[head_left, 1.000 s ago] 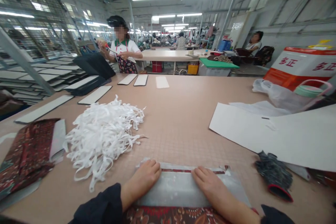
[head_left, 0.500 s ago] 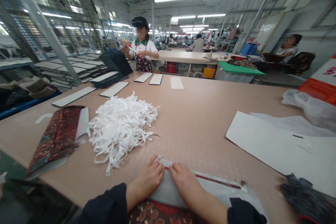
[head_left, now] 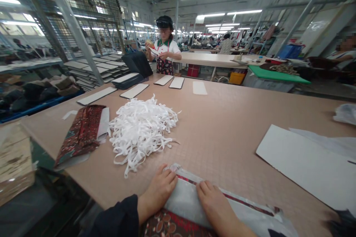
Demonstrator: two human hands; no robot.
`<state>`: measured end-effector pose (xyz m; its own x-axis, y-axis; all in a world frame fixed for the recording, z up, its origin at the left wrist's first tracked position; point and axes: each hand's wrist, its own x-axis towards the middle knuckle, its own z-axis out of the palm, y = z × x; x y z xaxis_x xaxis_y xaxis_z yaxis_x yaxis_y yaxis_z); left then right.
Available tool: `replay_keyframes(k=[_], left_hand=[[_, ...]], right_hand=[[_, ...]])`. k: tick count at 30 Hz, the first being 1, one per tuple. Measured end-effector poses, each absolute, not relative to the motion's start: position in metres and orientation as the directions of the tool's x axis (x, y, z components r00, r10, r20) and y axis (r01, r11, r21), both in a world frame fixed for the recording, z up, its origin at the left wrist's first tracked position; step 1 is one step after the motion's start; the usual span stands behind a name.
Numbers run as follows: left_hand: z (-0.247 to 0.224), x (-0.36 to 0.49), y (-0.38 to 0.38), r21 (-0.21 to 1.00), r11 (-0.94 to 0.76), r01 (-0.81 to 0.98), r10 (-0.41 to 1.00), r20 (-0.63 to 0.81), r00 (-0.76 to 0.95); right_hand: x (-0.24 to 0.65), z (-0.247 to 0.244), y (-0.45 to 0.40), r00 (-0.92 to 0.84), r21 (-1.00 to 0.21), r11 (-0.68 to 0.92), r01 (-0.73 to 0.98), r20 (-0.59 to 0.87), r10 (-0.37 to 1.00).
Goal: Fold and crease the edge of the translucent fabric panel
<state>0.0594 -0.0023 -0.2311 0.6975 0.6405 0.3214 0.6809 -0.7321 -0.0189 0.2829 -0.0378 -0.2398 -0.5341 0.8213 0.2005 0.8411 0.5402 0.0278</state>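
A dark red patterned fabric piece with a grey-white lining (head_left: 186, 196) lies at the table's near edge, a thin red strip running along its far side. My left hand (head_left: 160, 189) rests on its left end, fingers bent and close together at the edge. Further right, my right hand (head_left: 214, 202) presses on the lining, its fingertips by the red strip. Both hands' fingers are curled over the cloth. Beyond my left hand is a heap of white tapes (head_left: 141, 129). Another patterned fabric piece (head_left: 80, 133) lies left of the heap.
White boards (head_left: 135, 91) with dark edges lie along the far left of the table (head_left: 222, 118). A large white board (head_left: 294, 163) is at the right, with dark plastic beside it. A person (head_left: 165, 48) in a cap stands across the table.
My right hand has slid right along the red strip, away from my left hand, which stays at the left end. The view has turned left.
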Motion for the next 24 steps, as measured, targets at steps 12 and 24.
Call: replay_keyframes(k=[12, 24], left_hand=[[-0.215, 0.057, -0.003, 0.247, -0.621, 0.744, 0.782, 0.252, 0.569], [-0.222, 0.054, -0.004, 0.585, -0.238, 0.775, 0.966, 0.222, 0.129]], right_hand=[[0.290, -0.206, -0.023, -0.401, -0.133, 0.390, 0.911, -0.066, 0.914], [0.249, -0.202, 0.012, -0.424, -0.606, 0.293, 0.739, -0.081, 0.902]])
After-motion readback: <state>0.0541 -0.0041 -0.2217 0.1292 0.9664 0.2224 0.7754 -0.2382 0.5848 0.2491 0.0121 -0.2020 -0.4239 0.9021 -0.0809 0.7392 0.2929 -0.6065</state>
